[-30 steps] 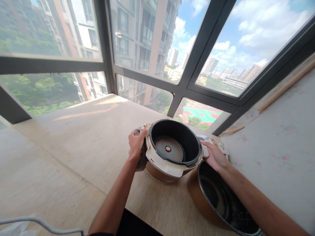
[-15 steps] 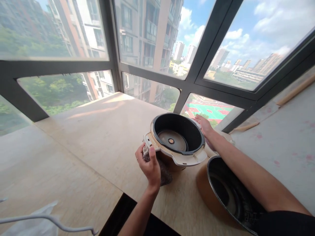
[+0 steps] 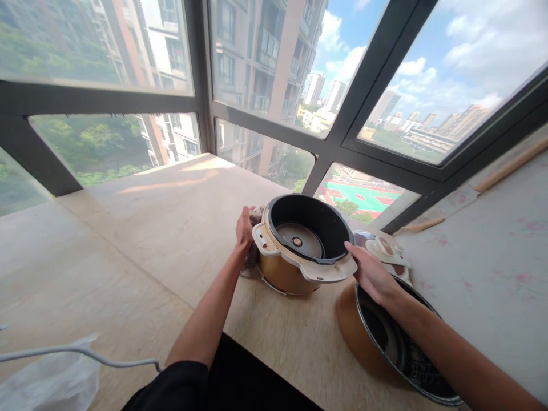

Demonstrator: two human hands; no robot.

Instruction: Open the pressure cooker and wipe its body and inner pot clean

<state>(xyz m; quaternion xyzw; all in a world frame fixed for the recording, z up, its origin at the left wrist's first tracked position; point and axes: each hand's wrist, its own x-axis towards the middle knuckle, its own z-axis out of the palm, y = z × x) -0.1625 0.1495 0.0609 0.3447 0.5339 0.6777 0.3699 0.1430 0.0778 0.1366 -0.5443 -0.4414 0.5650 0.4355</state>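
A gold and cream electric cooker body (image 3: 289, 273) stands on the pale countertop, without a lid. Its dark inside shows, with a round heating plate and a small copper-coloured centre. My left hand (image 3: 244, 230) is at the cooker's left side, closed on a brown-grey cloth (image 3: 250, 262) pressed against the outer wall; part of the cloth is hidden behind the hand and the cooker. At the right side of the rim, my right hand (image 3: 371, 273) grips the cooker's edge. Below the right forearm sits an inner pot (image 3: 353, 331), brown outside and dark inside, partly covered by that arm.
The cooker's cream and brown lid (image 3: 385, 250) lies behind the inner pot, near the wall. A grey-white cord (image 3: 107, 358) and a clear plastic bag (image 3: 55, 377) are at the lower left. Windows with dark frames (image 3: 265, 128) border the countertop (image 3: 141, 228).
My left hand with the cloth has moved from the front-left handle to the cooker's far-left side. My right hand has come forward along the right rim. The cooker appears slightly turned.
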